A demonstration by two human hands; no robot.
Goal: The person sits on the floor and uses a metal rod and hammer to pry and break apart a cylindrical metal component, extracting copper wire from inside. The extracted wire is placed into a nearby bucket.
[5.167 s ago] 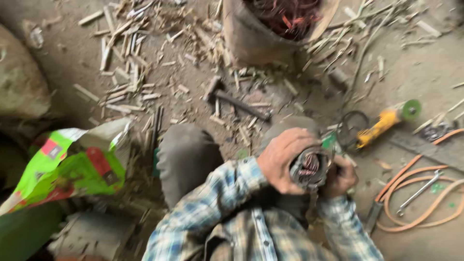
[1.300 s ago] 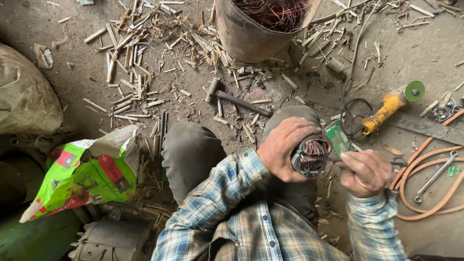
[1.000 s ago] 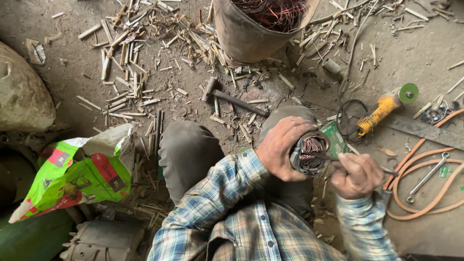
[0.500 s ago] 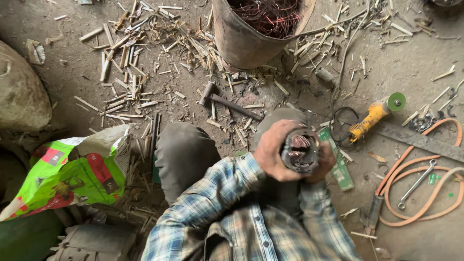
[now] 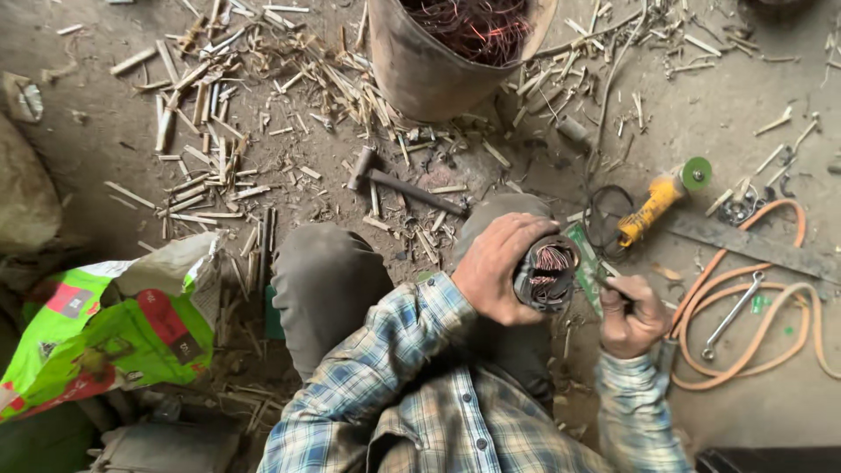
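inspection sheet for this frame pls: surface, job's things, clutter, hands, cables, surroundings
Surface: dirt floor, dusty.
Job's things: motor stator with copper windings, propped on the knee.
Clutter: hammer, yellow angle grinder, spanner, wood slivers strewn about.
Hands: left hand grips the stator; right hand closed around a thin tool, mostly hidden.
Cables: orange hose looped on floor; black cord by grinder.
Surroundings: bucket of copper wire; green sack.

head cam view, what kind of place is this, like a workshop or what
Most likely a rough floor workshop for stripping motor windings. The left hand grips a motor stator with copper coils, a bucket holds copper wire, and a hammer and angle grinder lie on the dirt.
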